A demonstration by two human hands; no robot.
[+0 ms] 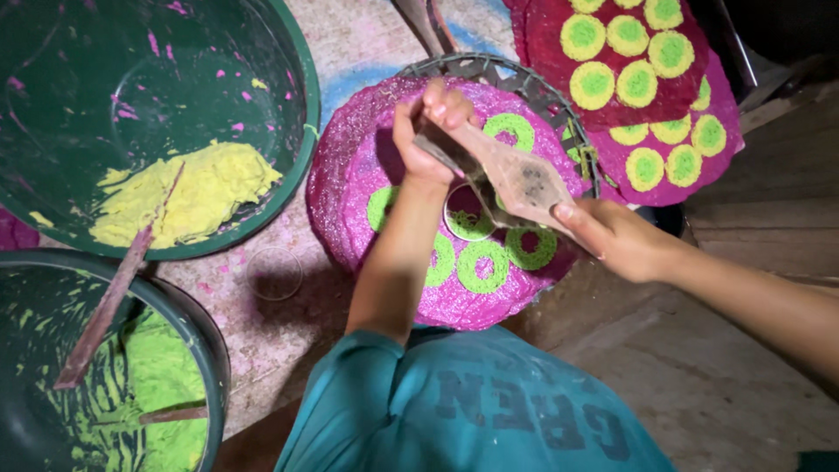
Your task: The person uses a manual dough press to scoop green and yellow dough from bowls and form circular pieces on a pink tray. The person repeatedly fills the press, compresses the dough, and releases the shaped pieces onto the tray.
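It looked like a small handcraft workshop, the sort run on the floor of a home or shed, where coloured food or paste discs were made by hand. Two large dark green tubs (301, 105) stood on a stained, pink-spattered floor (280, 288), one holding yellow paste (188, 192), the other light green paste (162, 385), each with a wooden stirring stick (109, 301). Round magenta discs (350, 175) patterned with green rings lay on a woven tray (516, 79), and finished dark red ones (546, 44) were piled just beside. Rough wooden planks (760, 210) lay at the right.

bright centre, dark vignetted corners
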